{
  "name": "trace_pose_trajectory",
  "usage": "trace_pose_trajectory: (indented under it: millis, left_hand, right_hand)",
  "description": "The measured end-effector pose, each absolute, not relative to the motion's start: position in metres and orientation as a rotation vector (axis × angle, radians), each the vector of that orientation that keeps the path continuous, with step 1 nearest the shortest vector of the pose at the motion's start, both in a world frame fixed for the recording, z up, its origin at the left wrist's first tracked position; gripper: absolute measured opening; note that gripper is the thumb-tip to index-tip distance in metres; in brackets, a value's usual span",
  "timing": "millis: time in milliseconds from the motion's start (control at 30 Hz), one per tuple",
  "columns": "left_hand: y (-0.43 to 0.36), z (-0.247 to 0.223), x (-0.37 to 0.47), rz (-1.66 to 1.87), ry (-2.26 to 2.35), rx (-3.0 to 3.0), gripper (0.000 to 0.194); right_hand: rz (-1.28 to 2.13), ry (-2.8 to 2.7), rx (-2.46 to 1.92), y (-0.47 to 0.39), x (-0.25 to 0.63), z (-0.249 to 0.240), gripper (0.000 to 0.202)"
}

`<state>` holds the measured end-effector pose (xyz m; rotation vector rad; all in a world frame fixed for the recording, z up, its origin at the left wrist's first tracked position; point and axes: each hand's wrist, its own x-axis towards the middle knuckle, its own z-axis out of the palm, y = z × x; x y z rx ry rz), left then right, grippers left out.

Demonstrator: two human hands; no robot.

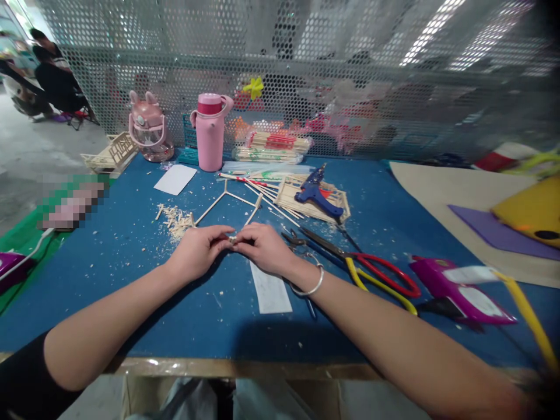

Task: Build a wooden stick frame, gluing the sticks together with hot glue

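Note:
My left hand point(195, 251) and my right hand point(262, 246) meet at the middle of the blue table, their fingers pinched together. Between the fingertips shows a small pale wooden piece point(233, 238), mostly covered. Just beyond the hands lies an open frame of thin wooden sticks point(242, 200), with short upright pieces at its corners. Its near side is hidden behind my hands, so I cannot tell whether the pinched piece joins it. A pile of cut stick bits point(175, 221) lies beyond my left hand. Under my right hand is a white paper strip point(271, 289).
To the right lie red-and-yellow-handled scissors point(363, 262), pliers point(294, 238) and a purple tool point(464, 291). A blue glue gun point(318, 195) rests on a stick panel point(286, 195). Behind stand a pink bottle point(210, 140), a rabbit-eared bottle point(151, 131) and bagged sticks point(271, 147) before a perforated metal screen point(306, 76).

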<state>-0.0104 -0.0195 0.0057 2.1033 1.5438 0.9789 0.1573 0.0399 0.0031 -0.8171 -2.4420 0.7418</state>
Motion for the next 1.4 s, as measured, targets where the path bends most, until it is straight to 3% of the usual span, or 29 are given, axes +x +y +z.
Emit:
trace_pose_trajectory:
  millis: [433,700,1400]
  left_hand:
    - [-0.0156,0.0018,-0.0093,0.988,1.591,2.079,0.006]
    - [-0.0146,0.003,-0.0106,0.956,1.544,2.154,0.014]
    - [-0.0111,0.0055,-0.0169,0.691,1.609,2.393,0.013]
  right_hand:
    - [0.737,-2.506,-0.807,0.0435,0.1564,0.008,0.009]
    - [0.707,-2.524,-0.808,0.0417,0.1569,0.0101,0.012]
    - [0.656,-2.506,-0.803,0.0432,0.1548,0.0068,0.009]
